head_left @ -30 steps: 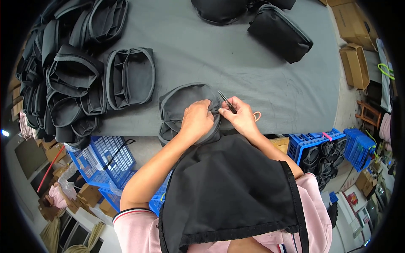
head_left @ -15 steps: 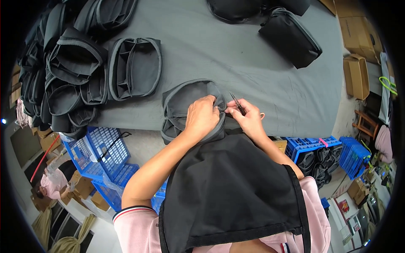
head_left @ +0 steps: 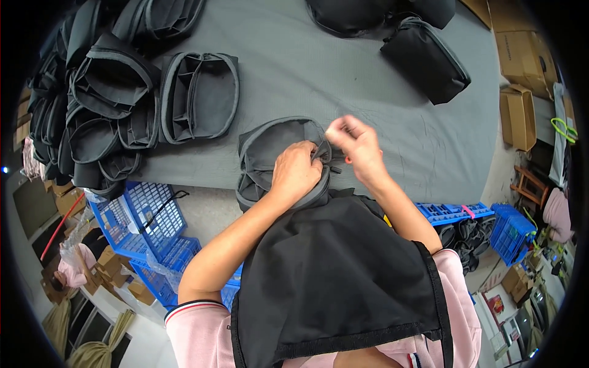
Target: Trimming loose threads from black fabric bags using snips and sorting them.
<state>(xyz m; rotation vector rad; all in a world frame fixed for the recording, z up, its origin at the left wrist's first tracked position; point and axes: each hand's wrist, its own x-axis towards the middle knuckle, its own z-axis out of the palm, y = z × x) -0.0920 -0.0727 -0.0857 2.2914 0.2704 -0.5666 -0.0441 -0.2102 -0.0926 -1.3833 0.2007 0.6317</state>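
Lifted away from the pouch, my right hand [head_left: 361, 147] has come up from the rim where its fingertips were pinching half a second ago; my left hand [head_left: 297, 168] has stayed in its place, and the open pouch [head_left: 265, 150] lies nearly as it did, on the near edge of the grey table cover [head_left: 442, 141], just in front of me.

To do this step well, I judge, the left hand should keep the rim gathered and steady, so the soft wall does not slip or twist; the right should work close to that held spot with a light, short movement, minding any points near my left fingertips.

My left hand is closed, thumb and fingers bunched over the pouch's right side with a fold of it between them; my right hand is partly curled, fingertips drawn in toward the thumb, and blurred; an orange loop [head_left: 348, 160] shows beside its palm, but the blades are not clear, so I cannot tell how firmly the tool is gripped. A short dark tab [head_left: 335, 170] sticks out beside the pouch, below the right hand; a divided pouch [head_left: 211, 98] stands open to the left, next to a heap of pouches [head_left: 46, 122].
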